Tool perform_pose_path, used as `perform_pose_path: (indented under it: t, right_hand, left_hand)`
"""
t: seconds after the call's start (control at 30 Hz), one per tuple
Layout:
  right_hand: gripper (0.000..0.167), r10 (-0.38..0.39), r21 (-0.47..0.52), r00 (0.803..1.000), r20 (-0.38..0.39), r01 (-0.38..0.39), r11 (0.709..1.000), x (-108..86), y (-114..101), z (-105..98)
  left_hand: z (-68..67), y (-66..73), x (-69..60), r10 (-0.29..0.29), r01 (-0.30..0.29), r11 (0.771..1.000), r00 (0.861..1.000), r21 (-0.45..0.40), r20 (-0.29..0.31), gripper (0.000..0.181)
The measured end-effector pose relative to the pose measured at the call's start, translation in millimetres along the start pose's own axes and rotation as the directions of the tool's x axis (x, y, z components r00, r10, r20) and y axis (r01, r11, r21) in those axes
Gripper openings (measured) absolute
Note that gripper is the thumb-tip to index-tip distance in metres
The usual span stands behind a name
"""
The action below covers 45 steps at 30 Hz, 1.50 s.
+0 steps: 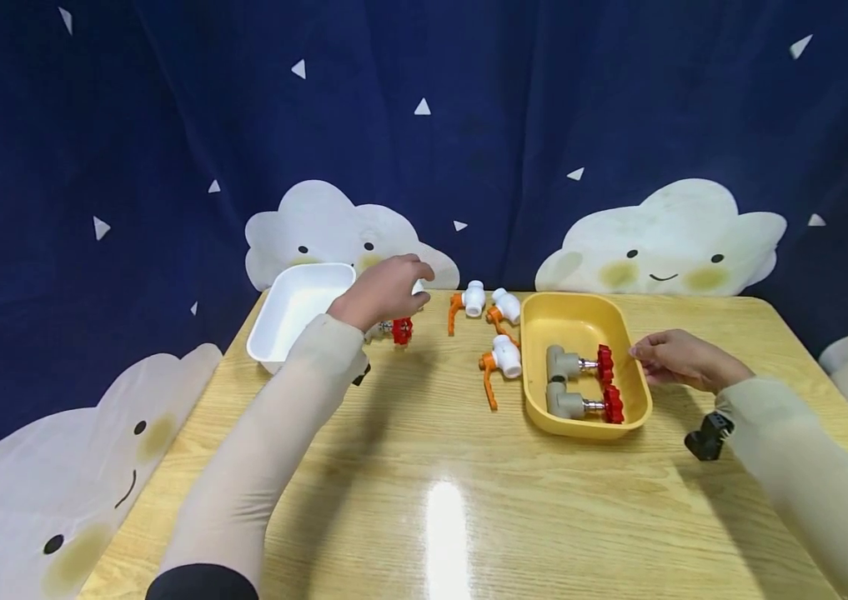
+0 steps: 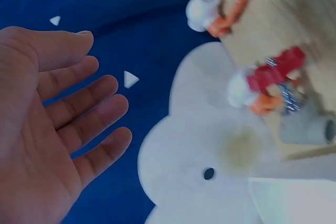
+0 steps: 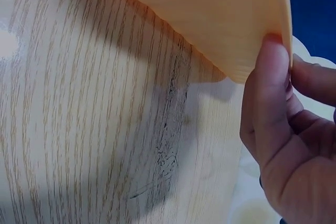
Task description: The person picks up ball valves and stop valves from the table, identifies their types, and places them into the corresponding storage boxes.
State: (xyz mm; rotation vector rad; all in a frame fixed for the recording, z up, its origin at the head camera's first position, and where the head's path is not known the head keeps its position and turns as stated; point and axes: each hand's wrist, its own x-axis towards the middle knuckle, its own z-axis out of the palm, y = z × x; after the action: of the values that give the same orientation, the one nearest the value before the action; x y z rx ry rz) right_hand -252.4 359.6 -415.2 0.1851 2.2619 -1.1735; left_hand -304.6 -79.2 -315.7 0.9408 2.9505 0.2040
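We see a yellow tub (image 1: 587,427) upright near the tabletop's (image 1: 363,492) far edge, its rim pinched by the right hand (image 1: 682,360); toward the far-left corner, a red-wheeled valve (image 1: 402,331) lies near the left hand (image 1: 389,287).

Head view: left arm (image 1: 281,433) extends from 7 o'clock, left hand (image 1: 384,290) loosely curved; right arm (image 1: 799,467) from 4 o'clock, right hand (image 1: 686,360) pinching.

wooden table (image 1: 559,517) | white tub (image 1: 294,307) | red-handled valve (image 1: 402,332) | orange-handled valves (image 1: 505,357) | yellow tub (image 1: 577,321)
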Motion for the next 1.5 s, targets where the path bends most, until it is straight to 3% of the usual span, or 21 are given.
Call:
perform_pose_path:
  t: [0.17,0.4,0.73,1.03,1.27,1.5]
  right_hand:
    - [0.042,-0.001,0.004,1.0,0.002,0.001,1.0,-0.8,1.6,-0.8]
    - [0.043,-0.008,0.003,1.0,0.01,0.008,1.0,0.1,3.2,-1.5]
    - [0.041,-0.008,-0.007,1.0,0.005,0.008,1.0,-0.5,2.4,-2.2]
    - [0.038,-0.023,-0.003,1.0,0.006,0.023,1.0,-0.1,3.7,-0.3]
    - [0.038,-0.035,-0.018,0.999,-0.006,0.035,0.999,-1.4,0.3,-5.9]
    - [0.036,-0.043,0.002,0.999,0.002,0.043,0.999,-1.2,-1.4,-1.7]
  left_hand:
    - [12.1,-16.3,-8.8,-0.037,0.037,0.999,0.999,0.016,0.002,0.034]
    - [30.2,-42.0,-16.9,-0.16,0.158,0.985,0.987,0.069,0.029,0.037]
    - [64.1,-76.6,-10.0,-0.312,0.312,0.95,0.943,0.024,0.114,0.043]
    - [81.3,-77.3,2.3,-0.353,0.341,0.935,0.924,0.1,0.148,0.045]
    - [80.2,-70.4,13.4,-0.402,0.372,0.906,0.906,0.202,0.135,0.033]
    - [82.2,-70.5,17.8,-0.422,0.372,0.892,0.889,0.256,0.178,0.028]
